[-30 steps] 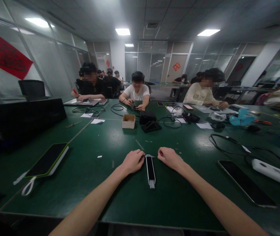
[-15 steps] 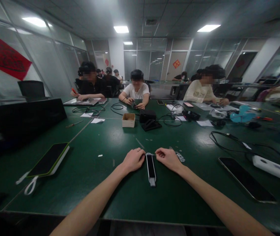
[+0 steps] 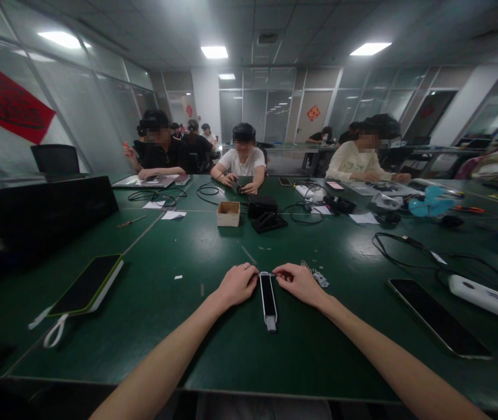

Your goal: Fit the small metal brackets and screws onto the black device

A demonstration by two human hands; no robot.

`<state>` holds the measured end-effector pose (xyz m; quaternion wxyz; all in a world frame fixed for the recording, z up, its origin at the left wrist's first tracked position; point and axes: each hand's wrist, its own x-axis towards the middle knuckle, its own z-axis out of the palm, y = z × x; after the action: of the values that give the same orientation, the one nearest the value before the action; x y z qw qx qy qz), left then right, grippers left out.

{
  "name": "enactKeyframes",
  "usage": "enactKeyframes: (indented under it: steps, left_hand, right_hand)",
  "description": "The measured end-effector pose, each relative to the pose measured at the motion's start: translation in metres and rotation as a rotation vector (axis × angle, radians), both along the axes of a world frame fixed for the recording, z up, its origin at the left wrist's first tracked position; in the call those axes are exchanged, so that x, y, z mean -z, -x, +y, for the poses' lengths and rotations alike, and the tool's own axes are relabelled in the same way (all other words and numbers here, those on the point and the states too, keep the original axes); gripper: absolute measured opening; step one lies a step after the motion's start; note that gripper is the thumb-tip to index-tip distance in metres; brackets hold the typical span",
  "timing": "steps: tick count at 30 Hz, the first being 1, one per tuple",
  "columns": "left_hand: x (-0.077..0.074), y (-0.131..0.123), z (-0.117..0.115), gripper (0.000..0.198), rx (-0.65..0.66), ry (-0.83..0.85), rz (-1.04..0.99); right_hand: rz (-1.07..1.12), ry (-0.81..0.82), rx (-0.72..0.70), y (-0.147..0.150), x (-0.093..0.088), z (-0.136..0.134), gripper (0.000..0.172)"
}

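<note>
Left hand [image 3: 238, 284] and right hand [image 3: 296, 280]: fingers drawn in narrow, either side of the far end of the slim dark-faced device [image 3: 269, 300], which lies flat between them — whether either pinches anything small cannot be told. Hazard: uneven pressure could skew the device; a brush of the right hand could scatter the loose parts [image 3: 320, 279] just beside it. Open tabletop [image 3: 231, 350] runs from the hands to the near edge; the phone [image 3: 437, 318] limits room rightward.

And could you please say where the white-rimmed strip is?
Low centre in the head view, the white-rimmed strip lies on the green table, its far end between the left hand and right hand.
</note>
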<state>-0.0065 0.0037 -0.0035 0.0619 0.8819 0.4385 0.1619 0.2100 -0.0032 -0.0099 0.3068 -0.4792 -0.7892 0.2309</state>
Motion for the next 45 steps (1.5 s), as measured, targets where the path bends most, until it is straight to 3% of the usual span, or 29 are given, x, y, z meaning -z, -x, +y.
enactKeyframes:
  steps: [10,30,41,45]
  left_hand:
    - [0.002,0.001,0.001,0.017,0.017,-0.029,-0.004]
    - [0.001,0.000,0.001,0.018,0.021,-0.008,-0.014]
    - [0.003,0.000,0.001,0.017,0.018,-0.031,-0.001]
    - [0.003,0.000,0.002,0.017,0.020,-0.037,0.011]
  right_hand:
    - [0.035,0.077,-0.045,-0.005,0.000,0.004,0.018]
    - [0.013,0.050,-0.037,-0.004,0.000,0.006,0.018]
    - [-0.121,-0.254,-0.120,-0.004,0.010,0.009,0.013]
    - [-0.128,-0.268,-0.117,-0.004,0.009,0.010,0.011]
